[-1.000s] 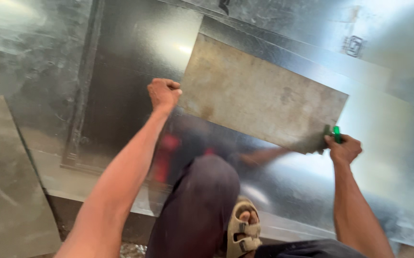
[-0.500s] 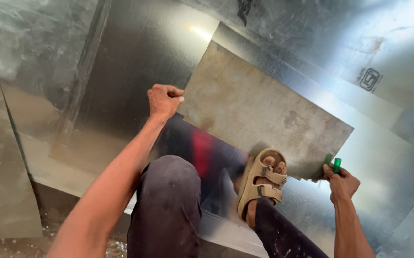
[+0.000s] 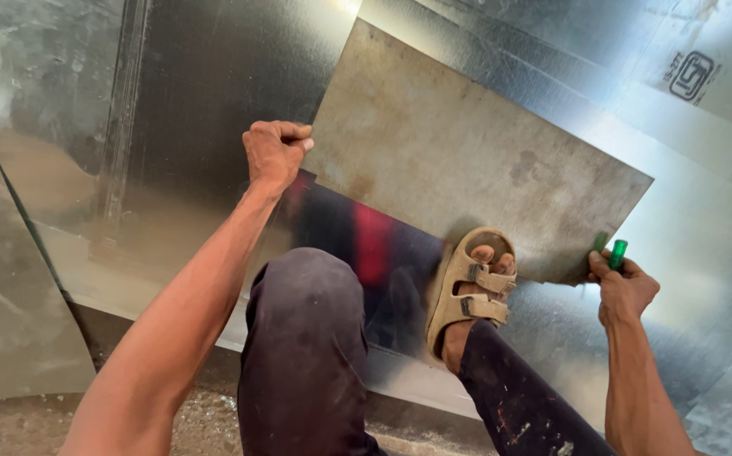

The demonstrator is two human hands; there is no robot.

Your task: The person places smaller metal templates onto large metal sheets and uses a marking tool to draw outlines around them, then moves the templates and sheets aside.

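A dull grey-brown rectangular metal plate (image 3: 467,152) lies on a large shiny galvanised sheet (image 3: 214,93). My left hand (image 3: 273,152) is closed on the plate's near left corner. My right hand (image 3: 623,287) is at the plate's near right corner, gripping a green-handled tool (image 3: 617,252) whose tip touches the plate's edge. My right foot in a tan sandal (image 3: 471,287) presses on the plate's near edge between the two hands. My left knee (image 3: 307,295) in dark trousers is bent below the left hand.
Several more galvanised sheets overlap around the plate, one (image 3: 11,279) at the left and others (image 3: 704,127) at the right. A raised seam (image 3: 117,135) runs down the shiny sheet on the left. Dusty ground (image 3: 206,422) shows at the bottom.
My right foot in the sandal has come forward from beside my knee onto the plate's near edge. Both hands have stayed on the plate's corners.
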